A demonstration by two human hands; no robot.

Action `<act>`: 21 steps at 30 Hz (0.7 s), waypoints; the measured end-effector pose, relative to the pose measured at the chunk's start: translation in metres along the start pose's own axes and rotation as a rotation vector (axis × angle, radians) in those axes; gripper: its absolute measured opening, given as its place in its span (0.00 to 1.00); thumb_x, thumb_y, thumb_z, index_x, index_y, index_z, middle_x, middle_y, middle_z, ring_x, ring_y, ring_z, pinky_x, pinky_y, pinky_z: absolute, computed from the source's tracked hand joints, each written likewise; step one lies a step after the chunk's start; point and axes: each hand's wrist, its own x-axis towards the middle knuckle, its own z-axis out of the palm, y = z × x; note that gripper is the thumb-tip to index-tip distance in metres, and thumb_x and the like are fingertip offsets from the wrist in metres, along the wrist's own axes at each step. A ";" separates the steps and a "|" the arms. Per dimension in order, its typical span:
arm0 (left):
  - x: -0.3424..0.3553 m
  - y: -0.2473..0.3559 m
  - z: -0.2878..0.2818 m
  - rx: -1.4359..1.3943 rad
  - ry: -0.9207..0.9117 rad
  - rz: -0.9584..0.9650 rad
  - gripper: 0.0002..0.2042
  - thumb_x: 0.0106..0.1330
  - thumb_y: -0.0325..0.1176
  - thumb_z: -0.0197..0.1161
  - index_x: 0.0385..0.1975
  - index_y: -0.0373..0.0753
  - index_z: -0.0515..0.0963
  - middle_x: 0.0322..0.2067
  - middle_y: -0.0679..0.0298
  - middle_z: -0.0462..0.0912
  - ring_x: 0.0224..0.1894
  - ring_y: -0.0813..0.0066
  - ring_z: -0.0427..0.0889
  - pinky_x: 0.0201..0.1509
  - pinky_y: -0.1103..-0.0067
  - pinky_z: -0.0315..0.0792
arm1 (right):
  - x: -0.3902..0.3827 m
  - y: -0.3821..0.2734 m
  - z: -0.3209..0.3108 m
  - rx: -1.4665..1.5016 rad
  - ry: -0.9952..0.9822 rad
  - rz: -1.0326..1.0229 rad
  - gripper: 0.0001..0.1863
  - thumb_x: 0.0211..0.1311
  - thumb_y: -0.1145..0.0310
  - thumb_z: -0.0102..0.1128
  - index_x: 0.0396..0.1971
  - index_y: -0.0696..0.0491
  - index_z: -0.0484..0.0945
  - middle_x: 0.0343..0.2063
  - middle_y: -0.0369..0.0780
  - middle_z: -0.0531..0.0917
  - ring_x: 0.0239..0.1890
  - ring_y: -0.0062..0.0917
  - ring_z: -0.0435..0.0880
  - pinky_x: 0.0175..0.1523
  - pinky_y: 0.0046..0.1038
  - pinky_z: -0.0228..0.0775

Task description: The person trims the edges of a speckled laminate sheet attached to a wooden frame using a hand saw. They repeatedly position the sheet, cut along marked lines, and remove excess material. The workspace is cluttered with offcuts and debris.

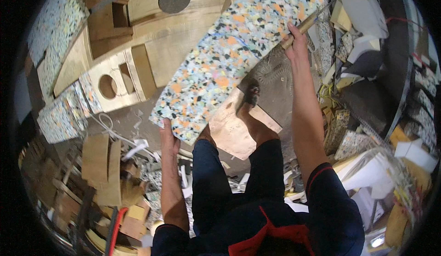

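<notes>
A long slab of multicoloured speckled foam [220, 74] lies diagonally across the middle of the view, with a blue line across it. My left hand [169, 139] grips its lower left end, thumb along the edge. My right hand [295, 44] is closed on a wooden-handled long blade [303, 28] at the slab's right edge, the thin blade pointing up and to the right. Whether those fingers also hold the foam is hard to tell.
Plywood boxes with cut-out holes [121, 74] and more foam [57, 40] fill the upper left. A pale board [229, 136] lies on the floor by my feet. Cardboard [96, 164] and scraps are piled lower left; offcuts and white sheets [363, 178] crowd the right.
</notes>
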 end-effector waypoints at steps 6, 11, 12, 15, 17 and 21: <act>-0.022 -0.045 0.001 0.110 0.395 0.209 0.35 0.72 0.50 0.63 0.68 0.31 0.59 0.57 0.51 0.77 0.55 0.62 0.81 0.55 0.66 0.80 | 0.001 0.025 0.000 -0.067 -0.124 0.109 0.17 0.62 0.70 0.71 0.44 0.55 0.73 0.33 0.38 0.80 0.22 0.22 0.75 0.25 0.26 0.70; -0.028 -0.087 0.054 0.938 1.095 0.568 0.33 0.68 0.47 0.66 0.63 0.27 0.68 0.54 0.43 0.77 0.59 0.50 0.76 0.62 0.61 0.70 | -0.011 0.007 -0.056 -0.501 -0.072 0.039 0.16 0.66 0.63 0.68 0.44 0.55 0.74 0.29 0.35 0.77 0.22 0.18 0.72 0.26 0.24 0.66; -0.031 -0.093 0.070 1.196 1.209 0.678 0.30 0.68 0.45 0.66 0.61 0.27 0.70 0.55 0.41 0.76 0.60 0.47 0.74 0.65 0.59 0.67 | -0.018 0.000 -0.071 -0.557 -0.143 -0.001 0.16 0.67 0.62 0.67 0.44 0.56 0.74 0.29 0.34 0.77 0.22 0.18 0.72 0.26 0.24 0.66; -0.020 -0.111 0.141 1.195 0.815 1.153 0.22 0.67 0.37 0.63 0.56 0.28 0.75 0.59 0.38 0.74 0.63 0.40 0.71 0.69 0.54 0.60 | -0.063 -0.015 -0.115 -1.109 -0.246 -0.417 0.19 0.67 0.61 0.63 0.47 0.61 0.75 0.31 0.43 0.83 0.26 0.27 0.80 0.34 0.32 0.73; 0.009 -0.108 0.191 1.189 0.641 1.297 0.22 0.68 0.35 0.61 0.57 0.29 0.74 0.61 0.40 0.72 0.66 0.40 0.68 0.70 0.50 0.58 | -0.102 -0.024 -0.141 -1.133 -0.398 -0.284 0.19 0.65 0.65 0.64 0.50 0.60 0.73 0.34 0.47 0.84 0.32 0.32 0.84 0.38 0.35 0.75; 0.065 -0.100 0.246 1.331 0.602 1.202 0.26 0.73 0.40 0.53 0.67 0.34 0.67 0.70 0.48 0.64 0.74 0.42 0.57 0.75 0.46 0.48 | -0.145 -0.023 -0.162 -1.374 -0.615 -0.202 0.23 0.64 0.72 0.63 0.57 0.58 0.68 0.36 0.55 0.83 0.39 0.43 0.87 0.42 0.40 0.76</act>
